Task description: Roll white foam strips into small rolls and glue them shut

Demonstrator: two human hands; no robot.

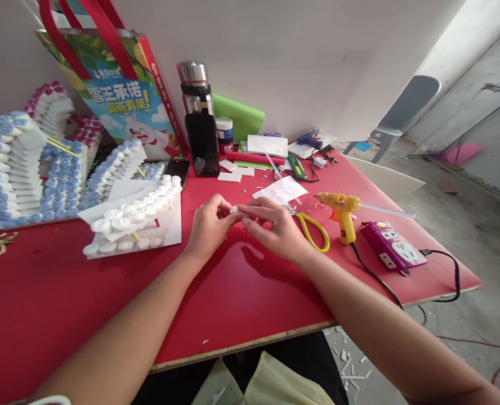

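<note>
Over the red table, my left hand (pixel 211 225) and my right hand (pixel 275 226) meet with fingertips pinched. A small white piece (pixel 233 209) sits between them; its exact kind is partly hidden by the fingers. Left of my hands lies a white board (pixel 172 232) bearing rows of white rosettes (pixel 121 224). Beyond my right hand are yellow-handled pliers or scissors (pixel 317 239), with the head partly covered. A yellow hot glue gun (pixel 340 211) stands farther right, a clear glue stick protruding from its back. White paper (pixel 280 190) lies just past my fingers.
Blue-and-white rosette structures (pixel 11 169) fill the left, before a red-handled bag (pixel 127 107). A steel flask (pixel 194 84), black phone (pixel 202 143), white blocks (pixel 230 176) and green cutter (pixel 296 167) stand or lie at the back. A purple power socket (pixel 391 246) rests near the right edge.
</note>
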